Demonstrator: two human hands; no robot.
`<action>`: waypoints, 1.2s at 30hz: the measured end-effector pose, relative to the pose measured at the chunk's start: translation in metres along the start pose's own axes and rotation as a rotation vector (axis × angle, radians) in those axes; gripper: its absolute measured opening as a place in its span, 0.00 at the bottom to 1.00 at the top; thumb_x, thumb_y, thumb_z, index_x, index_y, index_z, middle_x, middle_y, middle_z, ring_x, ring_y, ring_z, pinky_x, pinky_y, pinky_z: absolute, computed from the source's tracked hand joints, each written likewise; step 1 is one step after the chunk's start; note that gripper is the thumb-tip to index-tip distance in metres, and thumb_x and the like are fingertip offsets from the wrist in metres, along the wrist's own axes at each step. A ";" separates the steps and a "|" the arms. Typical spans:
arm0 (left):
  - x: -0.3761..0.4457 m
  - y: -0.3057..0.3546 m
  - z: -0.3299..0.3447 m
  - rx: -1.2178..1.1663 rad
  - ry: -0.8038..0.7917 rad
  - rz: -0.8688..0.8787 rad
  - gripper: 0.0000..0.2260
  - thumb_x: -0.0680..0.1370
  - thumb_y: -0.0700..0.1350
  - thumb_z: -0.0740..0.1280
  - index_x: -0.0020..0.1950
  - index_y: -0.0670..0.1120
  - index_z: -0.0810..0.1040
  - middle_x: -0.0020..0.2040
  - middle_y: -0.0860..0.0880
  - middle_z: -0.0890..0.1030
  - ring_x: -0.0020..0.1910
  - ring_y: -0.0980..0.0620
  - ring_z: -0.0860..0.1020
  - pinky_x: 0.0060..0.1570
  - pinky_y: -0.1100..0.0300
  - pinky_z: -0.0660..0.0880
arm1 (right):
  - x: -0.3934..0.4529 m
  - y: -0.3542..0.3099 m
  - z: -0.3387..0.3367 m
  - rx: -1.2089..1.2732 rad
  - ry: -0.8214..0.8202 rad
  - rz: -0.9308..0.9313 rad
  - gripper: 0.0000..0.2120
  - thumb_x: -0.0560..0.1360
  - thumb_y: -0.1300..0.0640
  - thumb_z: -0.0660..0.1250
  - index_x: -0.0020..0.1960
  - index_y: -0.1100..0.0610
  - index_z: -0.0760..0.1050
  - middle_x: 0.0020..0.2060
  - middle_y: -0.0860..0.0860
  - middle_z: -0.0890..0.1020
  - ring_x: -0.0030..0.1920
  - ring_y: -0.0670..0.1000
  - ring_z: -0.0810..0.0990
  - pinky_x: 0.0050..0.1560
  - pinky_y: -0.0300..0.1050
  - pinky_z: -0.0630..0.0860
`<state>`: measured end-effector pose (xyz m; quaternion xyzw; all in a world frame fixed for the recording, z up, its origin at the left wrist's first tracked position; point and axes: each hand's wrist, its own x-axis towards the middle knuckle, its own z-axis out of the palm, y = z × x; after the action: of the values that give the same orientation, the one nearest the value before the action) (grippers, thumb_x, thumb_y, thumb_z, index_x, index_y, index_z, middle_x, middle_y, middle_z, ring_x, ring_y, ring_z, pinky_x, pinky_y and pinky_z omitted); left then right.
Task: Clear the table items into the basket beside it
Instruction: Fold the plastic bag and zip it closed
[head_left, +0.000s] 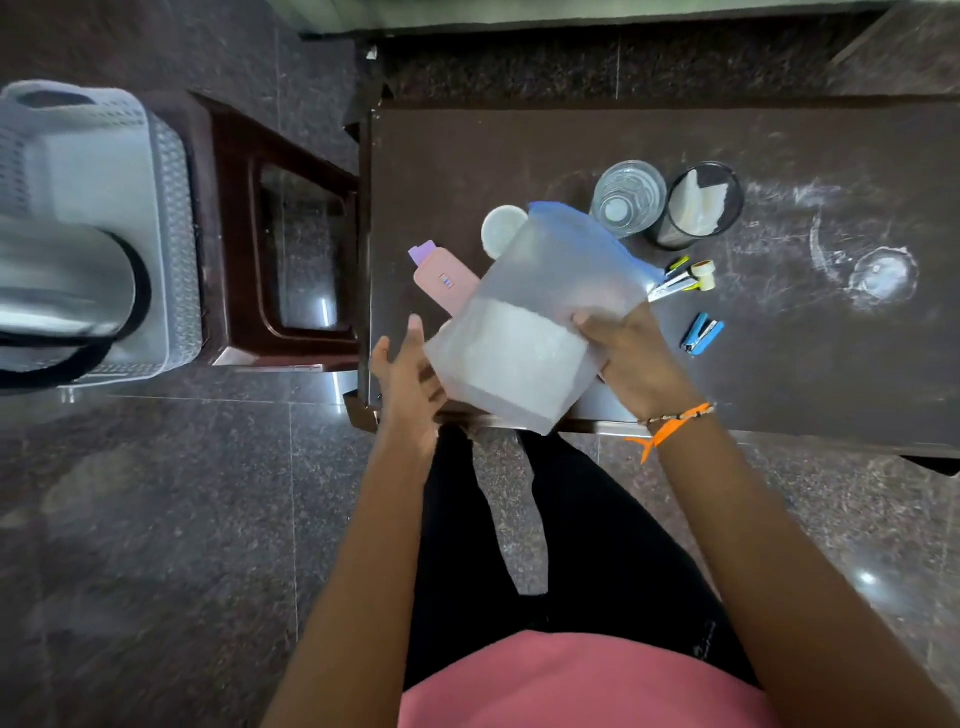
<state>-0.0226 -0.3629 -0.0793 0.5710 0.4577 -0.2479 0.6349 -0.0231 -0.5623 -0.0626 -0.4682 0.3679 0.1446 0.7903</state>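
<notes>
Both hands lift a frosted plastic jar toward the basket

Right hand (631, 358) has its grip around the tilted, blue-lidded, half-full frosted plastic jar (535, 322) above the dark counter (779, 374); left hand (410, 374), fingers spread wide, supports it at 9 o'clock. Next, I judge, carry it toward the white lattice basket (171, 208), far off at 9 o'clock, where a steel vessel (62, 280) already lies.

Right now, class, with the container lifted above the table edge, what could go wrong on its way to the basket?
1. Only the right hand grips the translucent plastic container with the blue lid; the left hand is open beside it, so the tilted container could slip.
2. The pale perforated plastic basket already holds a steel vessel, so the container may knock against it.
3. Swinging left, it may clip the pink flat bottle.
</notes>
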 end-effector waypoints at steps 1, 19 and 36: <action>0.004 0.006 -0.010 0.061 -0.077 -0.049 0.35 0.72 0.64 0.64 0.74 0.50 0.59 0.63 0.44 0.78 0.59 0.42 0.79 0.60 0.45 0.73 | -0.001 -0.002 -0.002 -0.039 -0.069 0.038 0.23 0.74 0.76 0.59 0.66 0.64 0.64 0.46 0.54 0.80 0.44 0.50 0.80 0.44 0.40 0.81; -0.003 0.034 -0.009 0.674 -0.438 0.295 0.30 0.67 0.37 0.76 0.66 0.52 0.73 0.61 0.51 0.76 0.59 0.52 0.76 0.60 0.60 0.73 | 0.006 0.007 -0.019 -0.926 -0.084 -0.149 0.22 0.64 0.61 0.77 0.57 0.57 0.80 0.41 0.45 0.77 0.37 0.41 0.71 0.40 0.31 0.68; 0.018 -0.002 0.103 0.746 -0.237 0.380 0.05 0.78 0.43 0.63 0.51 0.46 0.68 0.38 0.50 0.78 0.25 0.59 0.75 0.20 0.69 0.69 | 0.001 0.040 -0.128 -0.224 0.298 -0.035 0.11 0.77 0.65 0.61 0.50 0.48 0.69 0.41 0.45 0.78 0.31 0.40 0.80 0.30 0.32 0.76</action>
<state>0.0148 -0.4581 -0.1033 0.8029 0.1475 -0.3389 0.4677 -0.1027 -0.6503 -0.1255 -0.5760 0.4544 0.0997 0.6722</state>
